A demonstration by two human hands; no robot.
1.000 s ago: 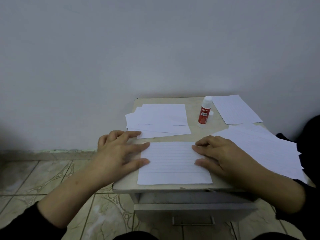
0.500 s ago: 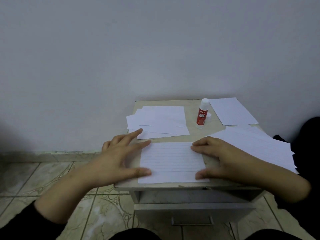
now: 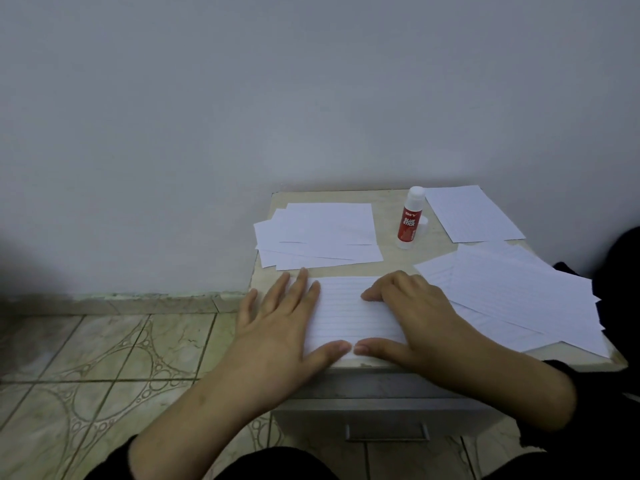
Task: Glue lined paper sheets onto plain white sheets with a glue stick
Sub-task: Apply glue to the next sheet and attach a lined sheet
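Both hands lie flat with fingers spread on the lined sheet (image 3: 346,308) at the table's (image 3: 391,256) near edge, left hand (image 3: 280,327) on its left side, right hand (image 3: 415,317) on its right, thumbs nearly touching. The glue stick (image 3: 408,220) stands upright at the far side.

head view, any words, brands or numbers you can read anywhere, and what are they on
"GLUE STICK": white letters running up the red label of the glue stick.
Brand mark above it on the same label: too small and blurred to read.
Small print at the label's foot: too blurred to read.
Lined sheet under the left hand and right hand: ruled lines only, no writing.
Other paper piles: no text visible.
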